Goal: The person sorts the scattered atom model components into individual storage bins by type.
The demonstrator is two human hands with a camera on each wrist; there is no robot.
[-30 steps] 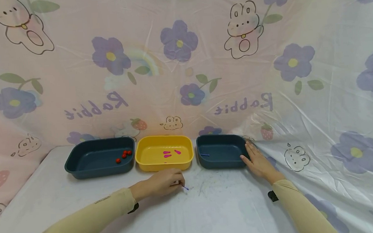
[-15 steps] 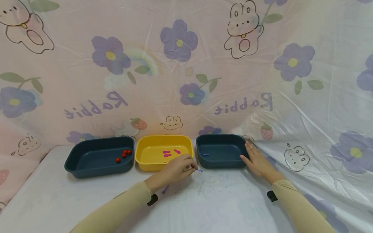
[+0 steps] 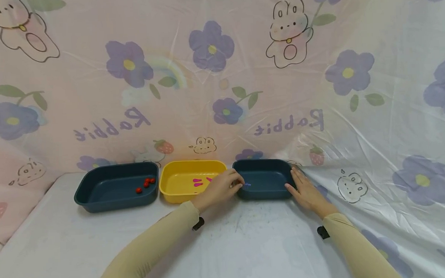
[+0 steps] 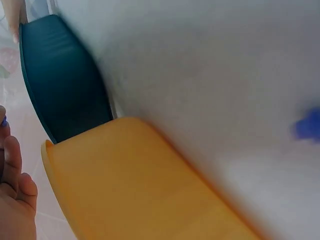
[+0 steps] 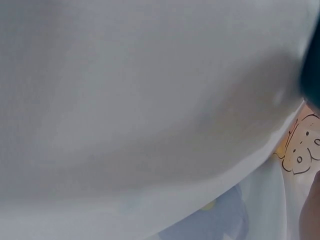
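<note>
My left hand (image 3: 221, 188) reaches over the gap between the yellow tray (image 3: 173, 196) and the right dark blue tray (image 3: 266, 194). Its fingertips pinch a small purple stick (image 4: 4, 121), mostly hidden by the fingers in the left wrist view. A thin blue-purple stick (image 3: 248, 184) shows in the right tray close to those fingertips. My right hand (image 3: 308, 195) lies with straight fingers against that tray's right end. Blurred on the white table, a blue-purple piece (image 4: 309, 125) appears in the left wrist view; the left arm hides its spot in the head view.
Another dark blue tray (image 3: 117, 205) stands at the left with several small red balls (image 3: 146, 184) in it. Pink drop-shaped pieces (image 3: 197, 182) lie in the yellow tray. Behind the trays hangs a printed rabbit-and-flower cloth (image 3: 184, 115).
My left hand has moved right and away from me with the purple stick, from the table before the yellow tray to the right tray's left rim. The right hand stays put.
</note>
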